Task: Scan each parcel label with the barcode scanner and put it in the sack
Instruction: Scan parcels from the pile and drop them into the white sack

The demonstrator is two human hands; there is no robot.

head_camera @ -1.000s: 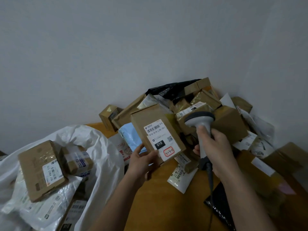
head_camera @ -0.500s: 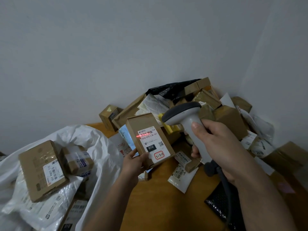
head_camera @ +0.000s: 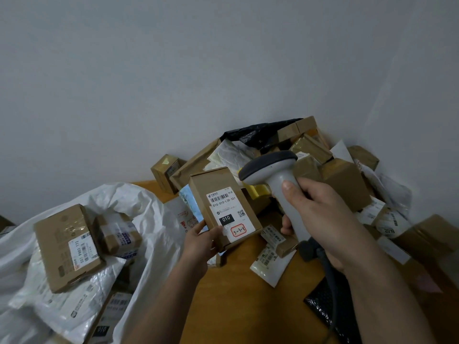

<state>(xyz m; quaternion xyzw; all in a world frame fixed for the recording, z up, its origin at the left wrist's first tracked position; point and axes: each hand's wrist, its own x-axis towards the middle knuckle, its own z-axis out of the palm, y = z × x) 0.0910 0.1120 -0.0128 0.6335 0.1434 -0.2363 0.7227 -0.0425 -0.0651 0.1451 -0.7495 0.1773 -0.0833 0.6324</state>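
Left hand (head_camera: 202,240): fingers and thumb pinch the lower corner of the cardboard parcel (head_camera: 224,208), raised over the table (head_camera: 238,304), label facing up.
Right hand (head_camera: 320,214): wrapped round the grey barcode scanner (head_camera: 278,180), its head just beside the parcel's top.
Sack (head_camera: 149,219): white, open at left, parcels inside.

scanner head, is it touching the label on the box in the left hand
Apart. The head view shows the scanner head up and to the right of the label, with bare cardboard of the box between them.

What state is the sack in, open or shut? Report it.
Open: the white sack's mouth gapes, with a brown box and other parcels showing inside.
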